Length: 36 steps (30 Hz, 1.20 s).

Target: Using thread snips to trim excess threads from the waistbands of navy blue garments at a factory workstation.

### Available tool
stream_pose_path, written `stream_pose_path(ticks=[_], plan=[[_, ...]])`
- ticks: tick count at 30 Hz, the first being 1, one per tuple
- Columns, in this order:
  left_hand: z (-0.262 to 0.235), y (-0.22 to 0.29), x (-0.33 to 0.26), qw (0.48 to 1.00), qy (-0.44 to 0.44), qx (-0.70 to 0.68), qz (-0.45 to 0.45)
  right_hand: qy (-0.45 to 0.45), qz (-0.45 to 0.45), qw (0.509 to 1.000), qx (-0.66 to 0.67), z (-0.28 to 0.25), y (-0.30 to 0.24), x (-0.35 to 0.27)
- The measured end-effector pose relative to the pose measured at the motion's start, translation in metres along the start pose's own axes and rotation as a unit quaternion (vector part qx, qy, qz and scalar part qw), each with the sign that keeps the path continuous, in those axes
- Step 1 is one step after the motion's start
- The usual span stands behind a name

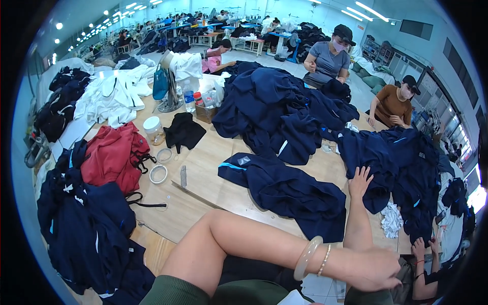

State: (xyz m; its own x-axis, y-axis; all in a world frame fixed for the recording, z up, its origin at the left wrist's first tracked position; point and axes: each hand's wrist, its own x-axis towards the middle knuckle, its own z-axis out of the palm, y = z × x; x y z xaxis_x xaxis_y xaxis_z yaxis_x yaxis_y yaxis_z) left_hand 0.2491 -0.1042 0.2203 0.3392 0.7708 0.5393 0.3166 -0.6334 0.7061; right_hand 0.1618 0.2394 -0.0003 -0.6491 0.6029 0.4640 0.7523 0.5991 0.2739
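Observation:
My right hand (360, 183) lies with its fingers spread on the near left edge of a navy garment (376, 157) in the right-hand pile. Across my right arm reaches my left arm, wearing a pale bangle and a beaded bracelet. My left hand (373, 269) is closed over my right arm, near the elbow; its palm side is hidden, so whatever it may grip does not show. Left of my right hand, a folded navy garment (290, 188) with a light-blue strip stretches across the table (203, 152).
Beyond rises a large navy garment heap (264, 96). At left are a red garment (113, 157), tape rolls (158, 174), a jar (153, 129) and more navy clothing (91, 234). Two co-workers (328, 61) (394, 104) are across the table; another person's hands (426, 248) touch the navy pile.

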Motion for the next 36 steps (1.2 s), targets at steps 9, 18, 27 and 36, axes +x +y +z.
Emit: stream_pose_path(ticks=[9, 18, 27, 36], plan=[[0.007, -0.022, 0.009, 0.996, 0.038, 0.062, -0.042, -0.013, 0.008, 1.0, 0.003, 0.022, -0.005, 0.012], [-0.02, -0.046, 0.002, 0.994, -0.028, 0.091, -0.054, -0.059, 0.022, 0.997, 0.037, 0.044, -0.024, 0.01], [-0.002, -0.062, 0.007, 0.999, -0.013, 0.027, -0.016, -0.088, 0.083, 0.991, 0.052, 0.04, 0.01, 0.002], [-0.021, -0.046, -0.012, 0.98, 0.028, -0.188, 0.053, -0.076, 0.089, 0.99, 0.072, 0.054, 0.013, -0.004]])
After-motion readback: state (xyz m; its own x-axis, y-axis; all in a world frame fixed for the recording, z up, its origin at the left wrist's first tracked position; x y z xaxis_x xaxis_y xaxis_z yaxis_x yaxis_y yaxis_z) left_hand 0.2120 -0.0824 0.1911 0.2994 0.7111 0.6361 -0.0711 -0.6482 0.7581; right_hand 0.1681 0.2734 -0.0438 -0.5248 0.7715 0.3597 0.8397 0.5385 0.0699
